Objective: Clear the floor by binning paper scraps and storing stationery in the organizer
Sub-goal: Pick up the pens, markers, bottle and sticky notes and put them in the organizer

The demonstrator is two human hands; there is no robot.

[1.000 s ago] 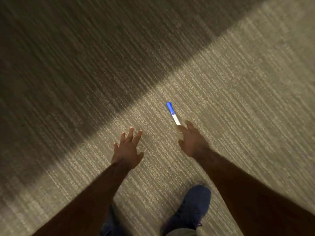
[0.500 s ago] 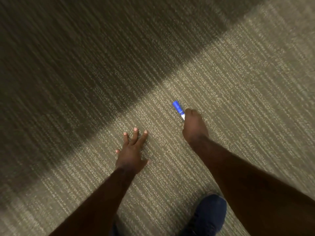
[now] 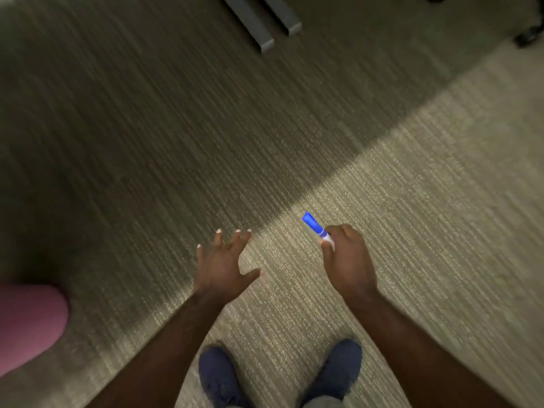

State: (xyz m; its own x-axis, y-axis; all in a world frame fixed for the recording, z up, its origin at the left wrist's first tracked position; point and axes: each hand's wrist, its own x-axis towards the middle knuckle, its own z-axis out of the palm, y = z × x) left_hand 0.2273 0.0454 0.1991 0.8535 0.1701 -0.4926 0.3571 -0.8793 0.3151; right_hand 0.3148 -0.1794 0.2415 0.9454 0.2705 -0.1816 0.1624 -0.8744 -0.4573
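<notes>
Right, head view: my right hand (image 3: 347, 260) has its grip curled tight around the marker (image 3: 316, 228), blue cap poking up-left, held above the carpet (image 3: 412, 201). Left hand (image 3: 223, 266) spreads wide, fingers splayed, holding nothing. Both blue shoes (image 3: 219, 375) sit below.

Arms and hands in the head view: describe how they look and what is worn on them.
Both forearms are bare, with no sleeve in view. The left hand and right hand wear no gloves; no rings, watch or wristbands can be made out. Pale fingernails show on the left hand's fingertips. The picture is slightly blurred, so finer marks cannot be told.
</notes>
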